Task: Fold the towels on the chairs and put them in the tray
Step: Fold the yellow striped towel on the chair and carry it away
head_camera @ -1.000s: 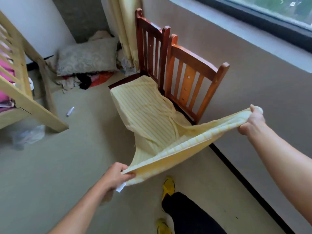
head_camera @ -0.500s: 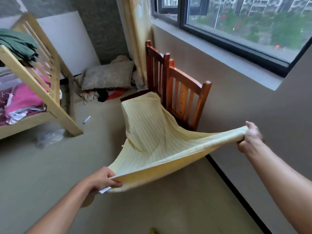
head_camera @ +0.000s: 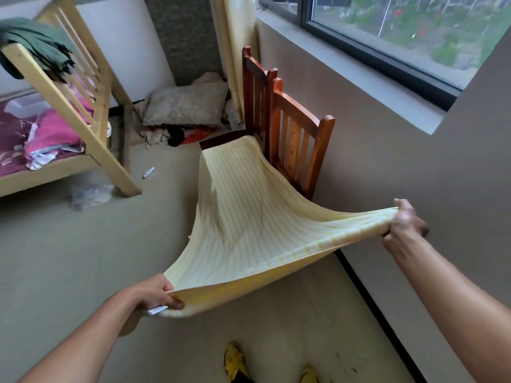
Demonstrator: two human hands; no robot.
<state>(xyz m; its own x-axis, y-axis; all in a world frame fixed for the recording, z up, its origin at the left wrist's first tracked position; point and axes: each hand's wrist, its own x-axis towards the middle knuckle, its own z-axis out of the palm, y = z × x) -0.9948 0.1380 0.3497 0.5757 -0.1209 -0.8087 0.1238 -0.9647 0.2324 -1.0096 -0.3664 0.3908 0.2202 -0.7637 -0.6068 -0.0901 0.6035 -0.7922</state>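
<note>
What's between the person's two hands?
Head view: the yellow striped towel spans from left hand to right hand, its far end on the chair.

Chairs against wall

Position: worn on the person's head, above both outstretched arms.
Direction: forward and down, toward the chairs against the wall under the window.
Nearness: left hand and right hand close below the lens, the towel they grip mid-frame, chairs just beyond, bed farther left.
Coverage: wide angle, from the shoes at the bottom edge up to the window.
</note>
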